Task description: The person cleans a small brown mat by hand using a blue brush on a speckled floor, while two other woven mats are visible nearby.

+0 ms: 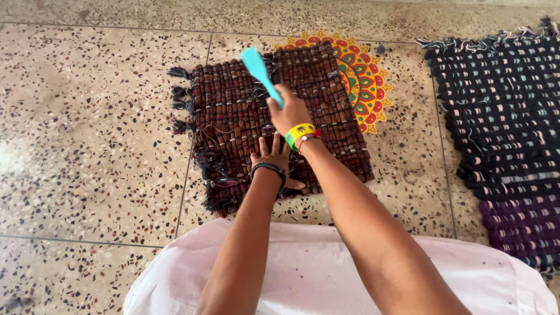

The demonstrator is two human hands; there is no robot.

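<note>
Head view, nearest first: I see white cloth (pixel 326 274) across the lap at the bottom edge, with both forearms reaching out over it toward the far side. My left hand (pixel 273 158) lies flat, fingers spread apart and palm down, pressing on the near edge of the brown woven mat (pixel 233 116); a dark band (pixel 269 168) sits on that wrist. The left arm runs nearly straight up the frame. The right arm comes in from the lower right on a slant and crosses just beyond the left hand. My right hand (pixel 290 112) is closed around the handle of a turquoise brush-like tool (pixel 261 73), whose flat end is tilted up and to the far left above the mat. A yellow wristband (pixel 300 133) rings the right wrist. The mat lies on the speckled terrazzo floor (pixel 87 128), loose dark fringe at its left side. Under its far right corner shows a round, sun-shaped floor decoration (pixel 367 81) in yellow, red and green. Well to the right lies a dark blue woven mat (pixel 501 105).
</note>
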